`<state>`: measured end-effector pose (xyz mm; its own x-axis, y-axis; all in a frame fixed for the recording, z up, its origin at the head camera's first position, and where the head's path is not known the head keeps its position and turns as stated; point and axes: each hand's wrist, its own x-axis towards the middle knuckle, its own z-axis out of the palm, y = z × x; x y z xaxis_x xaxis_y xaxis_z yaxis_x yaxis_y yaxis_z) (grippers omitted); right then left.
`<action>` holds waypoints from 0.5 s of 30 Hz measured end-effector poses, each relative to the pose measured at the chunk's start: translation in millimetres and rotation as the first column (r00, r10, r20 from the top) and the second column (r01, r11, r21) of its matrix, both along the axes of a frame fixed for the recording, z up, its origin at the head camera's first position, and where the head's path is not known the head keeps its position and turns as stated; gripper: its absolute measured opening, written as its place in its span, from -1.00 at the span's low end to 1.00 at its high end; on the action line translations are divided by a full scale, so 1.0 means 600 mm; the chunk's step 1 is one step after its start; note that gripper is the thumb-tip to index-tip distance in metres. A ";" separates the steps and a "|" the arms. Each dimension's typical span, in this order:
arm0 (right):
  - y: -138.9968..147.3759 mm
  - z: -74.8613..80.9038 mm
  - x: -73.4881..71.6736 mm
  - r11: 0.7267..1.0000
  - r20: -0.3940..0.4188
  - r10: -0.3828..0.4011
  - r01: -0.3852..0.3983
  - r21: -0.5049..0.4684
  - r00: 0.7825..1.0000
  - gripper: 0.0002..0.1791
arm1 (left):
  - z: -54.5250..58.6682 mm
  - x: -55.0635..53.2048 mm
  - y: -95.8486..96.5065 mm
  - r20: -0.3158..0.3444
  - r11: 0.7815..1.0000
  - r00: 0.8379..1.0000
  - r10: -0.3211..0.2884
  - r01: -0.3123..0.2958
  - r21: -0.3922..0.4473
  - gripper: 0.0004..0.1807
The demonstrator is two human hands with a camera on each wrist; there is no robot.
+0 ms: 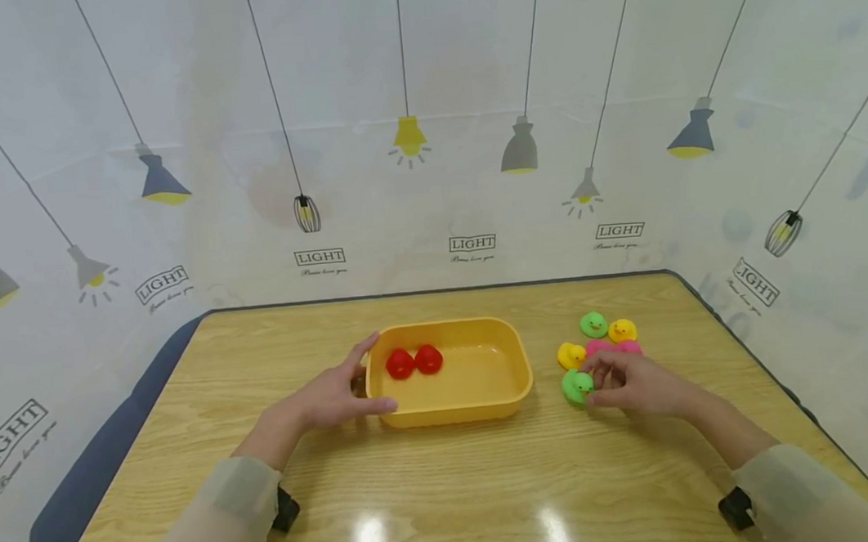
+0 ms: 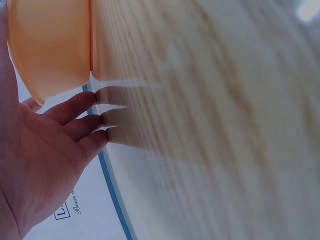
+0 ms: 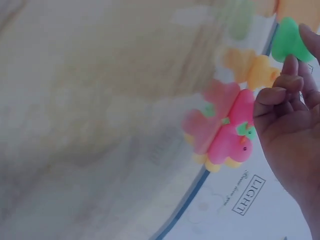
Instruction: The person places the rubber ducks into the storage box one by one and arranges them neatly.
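A yellow plastic box point(image 1: 454, 413) stands on the wooden table, with two red rounded things point(image 1: 414, 361) side by side in its left half; their kind is unclear. My left hand point(image 1: 330, 397) rests against the box's left end, thumb and index finger spread along it. In the left wrist view the other fingertips point(image 2: 100, 120) meet the tabletop beside the wall. My right hand point(image 1: 642, 383) pinches a green rubber duck point(image 1: 577, 386) between thumb and fingers. The right wrist view shows this duck point(image 3: 287, 42) held above the table.
Behind my right hand sit another green duck point(image 1: 594, 324), two yellow ducks point(image 1: 623, 331) and pink ducks point(image 1: 629, 347), partly hidden by the fingers. Past the table's dark far edge point(image 1: 435, 291) rises a white sheet printed with lamps point(image 1: 410, 137).
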<state>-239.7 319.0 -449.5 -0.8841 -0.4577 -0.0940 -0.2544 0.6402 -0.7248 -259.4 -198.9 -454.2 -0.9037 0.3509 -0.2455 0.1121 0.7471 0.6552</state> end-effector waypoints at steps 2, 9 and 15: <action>-0.004 0.007 0.001 1.000 -0.039 0.005 -0.005 -0.017 0.999 -0.64 | 0.000 0.001 0.000 0.002 1.000 1.000 0.000 0.000 0.001 0.33; -0.030 0.036 0.002 0.999 -0.165 -0.023 0.017 -0.037 0.986 -0.59 | 0.001 0.001 0.001 0.000 1.000 1.000 0.002 -0.002 0.001 0.32; -0.064 0.056 -0.007 0.999 -0.205 -0.029 0.023 -0.030 0.978 -0.63 | 0.001 0.001 0.001 -0.002 1.000 1.000 0.001 -0.001 -0.001 0.34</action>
<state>-243.8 280.8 -416.0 -0.8951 -0.4340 0.1027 -0.3828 0.6294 -0.6763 -258.8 -198.3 -453.7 -0.9044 0.3498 -0.2443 0.1125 0.7477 0.6544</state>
